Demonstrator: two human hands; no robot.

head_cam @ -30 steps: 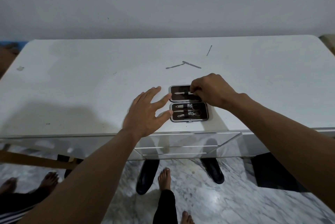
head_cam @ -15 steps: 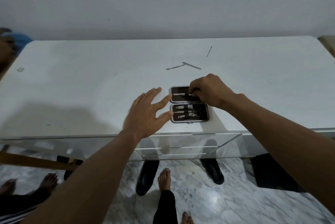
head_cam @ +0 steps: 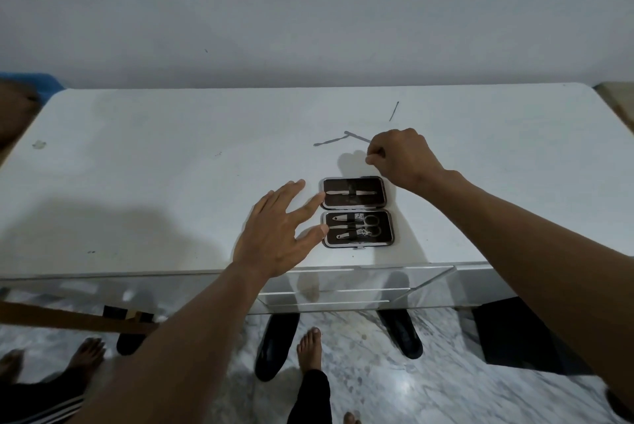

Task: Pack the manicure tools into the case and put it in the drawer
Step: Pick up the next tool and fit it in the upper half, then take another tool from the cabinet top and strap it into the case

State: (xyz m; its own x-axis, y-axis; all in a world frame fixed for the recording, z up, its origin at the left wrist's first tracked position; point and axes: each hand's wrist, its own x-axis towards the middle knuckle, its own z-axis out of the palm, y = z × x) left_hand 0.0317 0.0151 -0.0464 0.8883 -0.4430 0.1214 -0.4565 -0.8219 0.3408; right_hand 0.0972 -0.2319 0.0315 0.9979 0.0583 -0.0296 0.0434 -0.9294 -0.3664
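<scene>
manicure case [head_cam: 356, 212] lies open flat near the front edge of the white surface [head_cam: 171, 166], just above the drawer front [head_cam: 343, 286]. near half holds scissors [head_cam: 368, 225] and two small tools under the straps; far half holds one long tool [head_cam: 350, 192] under its strap. my left hand [head_cam: 274, 235] has its grip apart, fingers spread, fingertips touching the case's left edge, steadying it. my right hand [head_cam: 401, 158] is beyond the case, grip curled together thumb to finger; cannot tell if it pinches anything. just past it lie two thin loose tools [head_cam: 334, 140] crossed at their ends, and a thinner stick [head_cam: 394, 111] farther back. step looks like packing, partway: three pieces not yet in. next move calls for a fine pinch on one flat thin tool, lifting an end off the surface, then sliding it under a strap. closing the case and the drawer come later.
</scene>
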